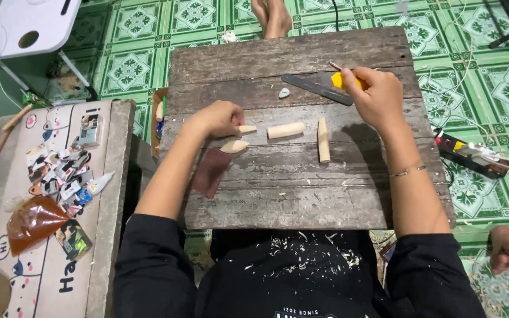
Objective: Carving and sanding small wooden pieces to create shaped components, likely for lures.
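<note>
Head view, looking down on a weathered plank board (290, 194) laid across my lap. My left hand (219, 119) rests knuckles-up on the board, its fingers curled closed around the end of a small pale wooden piece (247, 129) that sticks out toward the right. Just below that hand lies a leaf-shaped wooden piece (234, 146), touching the board and apart from the fingers. To the right, near the board's middle, I see a short wooden cylinder (286, 130) lying crosswise, and beside it a longer wooden peg (323, 140) lying lengthwise; the two are close but not touching. My right hand (378, 97) sits near the board's far right, fingers folded shut on a yellow-handled tool (344, 79); whether its tip bears a blade I cannot tell. A dark metal ruler (317, 89) lies slantwise just left of that hand, and a small pale chip (284, 92) lies farther left. A piece of reddish-brown sandpaper (211, 171) lies on the board's left part, below my left forearm. Wood shavings (301, 250) dot my dark shirt. On the tiled floor to the right lies a power strip (466, 154).
</note>
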